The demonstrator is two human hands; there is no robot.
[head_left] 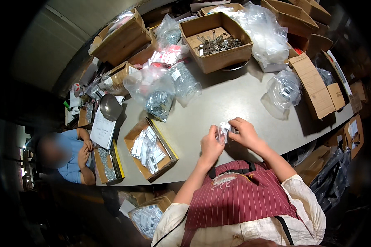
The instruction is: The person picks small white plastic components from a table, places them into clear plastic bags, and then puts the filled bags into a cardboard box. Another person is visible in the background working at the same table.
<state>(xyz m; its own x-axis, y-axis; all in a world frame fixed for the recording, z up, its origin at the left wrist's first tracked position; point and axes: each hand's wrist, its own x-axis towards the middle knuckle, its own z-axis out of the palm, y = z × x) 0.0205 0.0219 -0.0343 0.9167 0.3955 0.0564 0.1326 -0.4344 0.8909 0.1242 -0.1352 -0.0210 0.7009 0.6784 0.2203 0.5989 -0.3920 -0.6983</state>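
Observation:
Both my hands meet over the near edge of the table, closed around a small clear plastic bag [223,132] with something white at its top. My left hand [212,145] pinches the bag from the left side. From the right, the fingers of my right hand [245,132] press on its upper part. What lies inside the bag is too small to make out. To the left of my hands stands an open cardboard box [167,162] holding several small white labelled packets [146,148].
A large carton [218,61] of metal parts stands at the back. Plastic bags of hardware [158,103] lie left of it, another bag [285,91] to the right. A person in a blue shirt [72,158] sits at the left, near a metal scoop [110,108] and a box of small parts [107,164].

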